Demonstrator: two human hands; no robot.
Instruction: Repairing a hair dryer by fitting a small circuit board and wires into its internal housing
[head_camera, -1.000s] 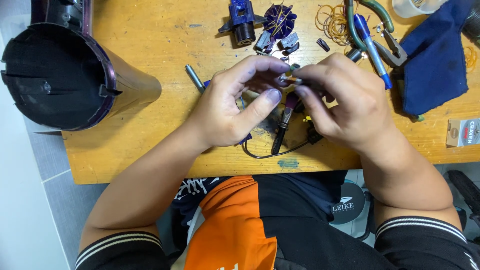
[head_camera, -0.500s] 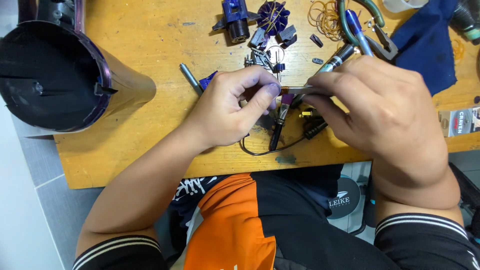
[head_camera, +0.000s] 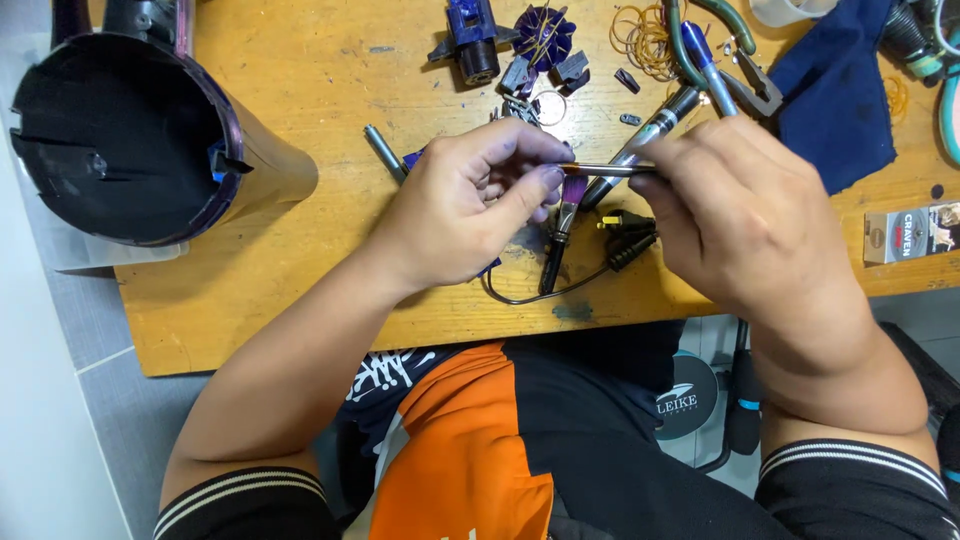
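While the left hand pinched a small purple part above the wooden bench, the right hand gripped a thin metal tool against it, mid-assembly; steady alignment seemed needed next.

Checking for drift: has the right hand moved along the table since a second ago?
Yes. The right hand has shifted rightward and slightly up, toward the blue cloth, away from the left hand.
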